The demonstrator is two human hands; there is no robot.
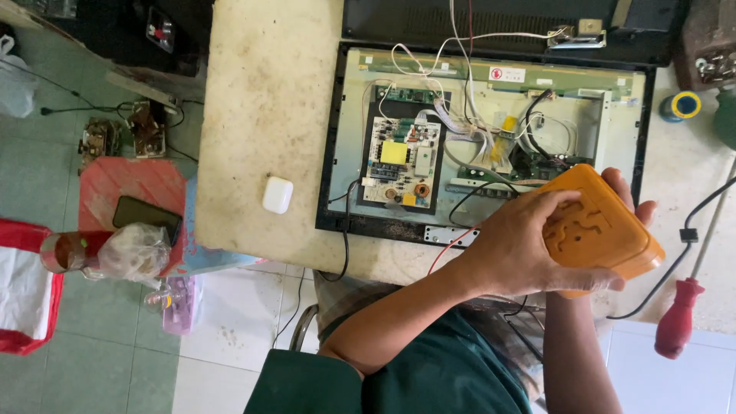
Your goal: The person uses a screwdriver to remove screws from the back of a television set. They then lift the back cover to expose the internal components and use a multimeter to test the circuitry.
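Worn, stained pale bench (pixel 261 115), matte and blotchy, w/ opened flat-panel set (pixel 491 130) lying back-up across it: black plastic frame, dull grey metal chassis, loose white and black wiring strung over it. Inside, rectangular power board (pixel 402 162) w/ yellow transformer block and copper-wound coil; darker board to its side under ribbon leads. Held above near edge of set, over bench edge: orange meter (pixel 602 226), chunky rubbery casing, rounded corners, moulded grooves showing on side facing camera, so prob. back up. Left hand (pixel 510 249) clamped over meter's near end, fingers curled onto grooved face; right hand (pixel 625 195) cupped under far side, fingertips wrapped round top edge, so both in firm grip on meter. Step in hand looks like handling/turning meter over, not yet probing. Next move prob. calls for getting dial face up and leads sorted w/o dragging wires across boards. Red-handled screwdriver (pixel 678 318) at bench edge to the right, glossy plastic, black cable just beside. Small roll of blue-yellow tape (pixel 681 106) near set's far corner. Smooth white rounded earbud case (pixel 277 194) lying just left of frame, not touching.
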